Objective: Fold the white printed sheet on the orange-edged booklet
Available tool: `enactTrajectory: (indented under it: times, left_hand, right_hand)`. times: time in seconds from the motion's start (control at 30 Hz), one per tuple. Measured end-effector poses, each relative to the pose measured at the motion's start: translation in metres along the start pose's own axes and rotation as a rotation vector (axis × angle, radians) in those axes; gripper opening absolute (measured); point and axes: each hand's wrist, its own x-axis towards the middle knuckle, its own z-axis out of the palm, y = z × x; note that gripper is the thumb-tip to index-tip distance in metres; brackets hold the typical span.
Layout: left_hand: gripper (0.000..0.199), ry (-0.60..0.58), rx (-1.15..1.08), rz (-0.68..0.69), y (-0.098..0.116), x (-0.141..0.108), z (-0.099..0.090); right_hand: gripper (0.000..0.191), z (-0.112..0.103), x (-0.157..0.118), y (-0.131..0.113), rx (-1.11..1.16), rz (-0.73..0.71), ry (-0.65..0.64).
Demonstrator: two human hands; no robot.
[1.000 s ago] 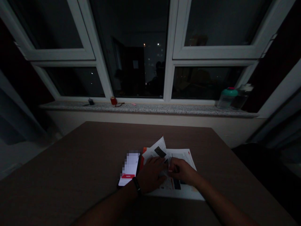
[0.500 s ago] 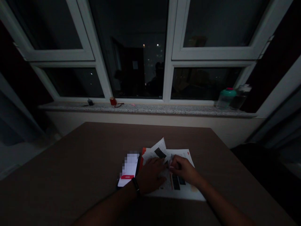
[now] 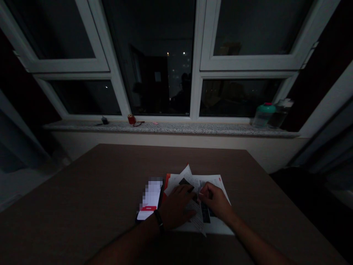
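A printed booklet [image 3: 220, 224] with orange trim lies on the table near its front. One of its pages [image 3: 197, 219] is folded over at a slant, with a pointed corner sticking up at the top and another at the bottom. My left hand [image 3: 178, 206], wearing a dark wristband, rests flat across the folded page with its fingers stretched out. Close to its fingertips, my right hand [image 3: 216, 200] has thumb and fingers pinched at the page's right edge; the exact grip is dim. Left of the booklet lies a phone [image 3: 151, 193] with a lit screen, apart from my hand.
The brown table [image 3: 82, 195] reaches toward a granite windowsill [image 3: 171, 128]. On the sill stand a red jar [image 3: 131, 119], a small dark bottle [image 3: 104, 120], a teal-lidded bottle [image 3: 264, 114] and a clear bottle [image 3: 281, 114]. A dark shape [image 3: 303, 198] lies right of the table.
The folded page has shifted: its top corner sits a little left and lower, and a lower pointed corner now shows below my hands. Both hands stay nearly in place.
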Motion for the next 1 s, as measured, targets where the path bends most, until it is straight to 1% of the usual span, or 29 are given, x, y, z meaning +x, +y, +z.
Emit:
enactTrajectory:
  times: [0.13, 0.2, 0.27, 0.33, 0.43, 0.53, 0.67, 0.9, 1.0]
  left_hand:
    - [0.059, -0.014, 0.001, -0.003, -0.002, 0.000, 0.001]
    - [0.061, -0.023, -0.002, 0.004, -0.001, 0.000, -0.001]
    - [0.058, -0.027, -0.008, 0.011, -0.001, 0.001, -0.003]
    - [0.051, -0.030, -0.014, 0.012, 0.000, 0.002, -0.004]
    - [0.046, -0.028, -0.025, 0.004, -0.003, 0.002, -0.002]
    - [0.052, -0.014, -0.041, -0.013, -0.007, 0.002, 0.002]
    - [0.057, -0.015, -0.072, -0.016, -0.010, 0.002, 0.004]
    - [0.052, -0.053, -0.155, 0.032, -0.002, 0.004, -0.006]
    - [0.049, -0.052, -0.147, 0.058, 0.001, 0.005, -0.008]
  right_hand:
    - [0.021, 0.000, 0.004, 0.005, -0.014, 0.002, -0.012]
    - [0.019, -0.002, 0.005, 0.006, -0.029, -0.017, -0.050]
    - [0.016, -0.005, 0.004, 0.006, -0.053, -0.043, -0.116]
    - [0.014, -0.006, 0.003, 0.006, -0.080, -0.061, -0.171]
    - [0.012, -0.006, 0.001, 0.005, -0.106, -0.061, -0.211]
    - [0.012, -0.006, 0.002, 0.002, -0.095, -0.059, -0.209]
    - [0.014, -0.008, 0.004, 0.000, -0.043, -0.050, -0.161]
    - [0.015, -0.008, 0.005, 0.005, -0.002, -0.036, -0.144]
    - [0.014, -0.006, 0.005, 0.008, -0.002, -0.031, -0.149]
